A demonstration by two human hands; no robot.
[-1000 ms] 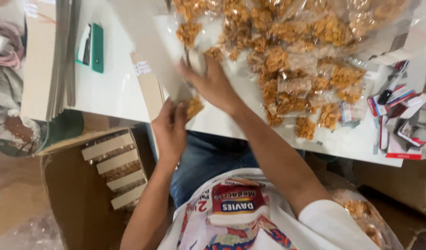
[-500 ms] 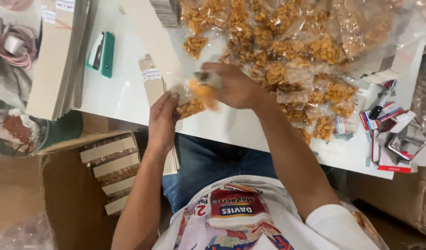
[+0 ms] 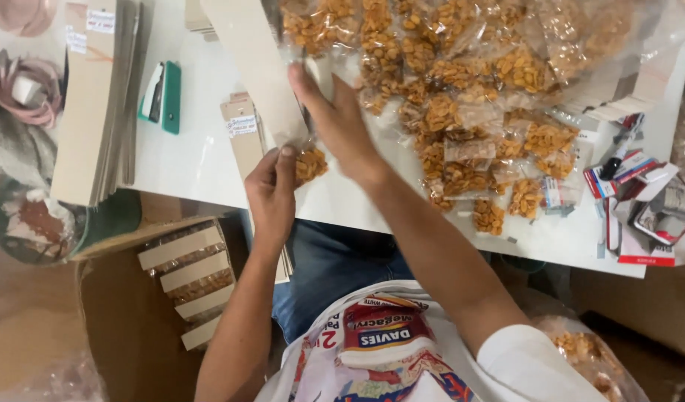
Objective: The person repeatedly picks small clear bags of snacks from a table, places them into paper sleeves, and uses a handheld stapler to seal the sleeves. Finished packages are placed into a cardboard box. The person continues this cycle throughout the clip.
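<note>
Head view: my left hand pinches a small snack packet at the white table edge, as half a second ago; my right hand, then closed over it, now lifts open-fingered against a tan card strip. Packet pile beyond; stapler left.

Table: you're seated at a white tabletop, evenly lit.
Floor: brown, blurred, at your lower left.
Beside you: an open cardboard box below the table edge.
</note>
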